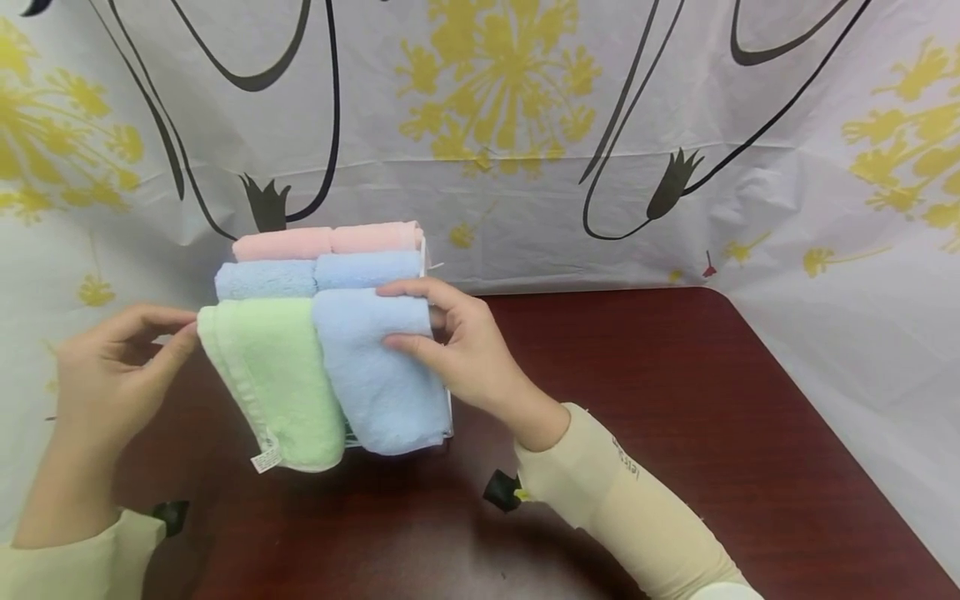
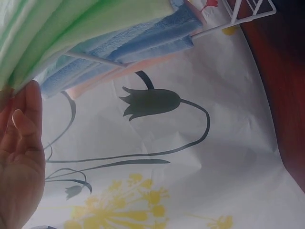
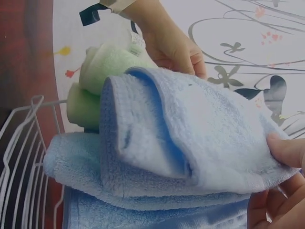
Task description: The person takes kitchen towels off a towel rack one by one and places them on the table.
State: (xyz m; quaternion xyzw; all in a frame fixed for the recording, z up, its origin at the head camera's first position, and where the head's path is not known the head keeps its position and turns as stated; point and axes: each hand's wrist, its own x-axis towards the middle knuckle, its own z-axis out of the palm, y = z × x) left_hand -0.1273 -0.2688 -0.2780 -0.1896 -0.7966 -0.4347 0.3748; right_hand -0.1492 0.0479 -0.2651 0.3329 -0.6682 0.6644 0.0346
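Note:
At the left of the head view my left hand [image 1: 112, 375] pinches the upper corner of a folded light green towel [image 1: 285, 375], whose white tag hangs at its lower edge. My right hand [image 1: 472, 350] grips the upper right side of a folded light blue towel [image 1: 382, 367] beside it, thumb on the front face. In the right wrist view the blue towel's folded layers [image 3: 219, 129] fan apart a little. Both towels drape over the front of a white wire basket [image 2: 233, 24], mostly hidden by cloth in the head view.
Behind the front towels lie more folded blue towels [image 1: 367, 271], then pink towels [image 1: 375, 237]. The basket stands on a dark red-brown table [image 1: 637, 400]. A white patterned sheet [image 1: 360, 108] hangs along the back and sides.

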